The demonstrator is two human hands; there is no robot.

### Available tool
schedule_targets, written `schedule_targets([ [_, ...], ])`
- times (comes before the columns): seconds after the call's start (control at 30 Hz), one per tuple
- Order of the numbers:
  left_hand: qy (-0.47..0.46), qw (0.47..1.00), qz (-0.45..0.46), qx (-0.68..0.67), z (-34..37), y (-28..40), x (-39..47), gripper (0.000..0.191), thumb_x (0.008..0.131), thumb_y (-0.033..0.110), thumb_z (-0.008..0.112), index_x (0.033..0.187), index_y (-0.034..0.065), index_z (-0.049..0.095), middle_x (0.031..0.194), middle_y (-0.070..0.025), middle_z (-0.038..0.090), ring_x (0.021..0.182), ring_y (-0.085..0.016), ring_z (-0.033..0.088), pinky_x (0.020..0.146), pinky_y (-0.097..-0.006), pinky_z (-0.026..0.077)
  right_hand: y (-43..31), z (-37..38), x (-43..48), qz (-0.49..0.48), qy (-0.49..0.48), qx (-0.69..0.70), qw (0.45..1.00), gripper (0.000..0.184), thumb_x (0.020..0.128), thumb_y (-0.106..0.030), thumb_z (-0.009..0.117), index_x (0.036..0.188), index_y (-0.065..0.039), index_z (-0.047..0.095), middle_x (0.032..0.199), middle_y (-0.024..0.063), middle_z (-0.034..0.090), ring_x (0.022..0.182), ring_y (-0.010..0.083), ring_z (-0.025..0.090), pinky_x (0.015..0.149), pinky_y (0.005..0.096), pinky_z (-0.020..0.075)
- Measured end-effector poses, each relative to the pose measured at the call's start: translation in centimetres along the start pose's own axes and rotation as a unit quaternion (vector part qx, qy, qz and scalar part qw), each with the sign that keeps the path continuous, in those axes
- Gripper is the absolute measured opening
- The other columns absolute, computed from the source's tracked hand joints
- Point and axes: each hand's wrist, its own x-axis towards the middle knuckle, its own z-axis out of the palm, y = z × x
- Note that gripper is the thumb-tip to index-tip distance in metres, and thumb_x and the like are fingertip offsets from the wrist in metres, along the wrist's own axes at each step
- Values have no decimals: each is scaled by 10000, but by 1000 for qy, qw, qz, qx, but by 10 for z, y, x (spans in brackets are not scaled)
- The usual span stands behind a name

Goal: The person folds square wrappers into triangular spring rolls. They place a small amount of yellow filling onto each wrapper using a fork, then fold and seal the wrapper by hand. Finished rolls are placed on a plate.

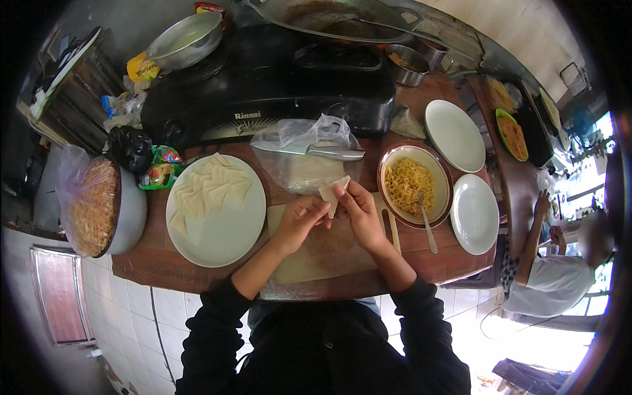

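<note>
Between them, my left hand (301, 219) and my right hand (361, 212) pinch a small folded dough wrapper (330, 194) above a cutting board (321, 261). Behind it, a clear plastic bag (276, 163) holds pale wrapper sheets (313, 170), and a knife (335, 153) lies across the bag. To the left, a white plate (217, 249) carries several folded triangular wrappers (212, 185) that overlap one another. On the right, a brown-rimmed bowl (447, 197) contains yellow noodles (407, 180) with a spoon (427, 227) standing in them.
A black Rinnai stove (276, 84) fills the back, bearing a wok (335, 19) and a metal bowl (187, 42). A bag-covered pot (131, 212) stands far left. Two white plates (454, 133) lie at right; a stick-like utensil (393, 232) rests by the board. Another person (553, 281) works far right.
</note>
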Motion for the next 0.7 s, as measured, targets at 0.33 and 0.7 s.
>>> schedule_targets([
  [0.33, -30, 994, -29, 100, -2, 12, -5, 256, 927, 212, 501, 813, 1, 587, 709, -32, 574, 652, -82, 528, 590, -216, 395, -2, 4, -2, -38, -28, -3, 999, 232, 944, -226, 483, 1011, -17, 557, 812, -31, 543, 640, 23, 447, 561, 174, 337],
  [0.7, -9, 994, -6, 111, -1, 17, -5, 229, 924, 206, 505, 809, 18, 569, 709, -16, 556, 646, -75, 514, 604, -218, 393, 9, 2, 0, 5, 17, 27, 999, 204, 943, -243, 477, 932, -57, 560, 669, -54, 477, 556, 28, 378, 508, 186, 286],
])
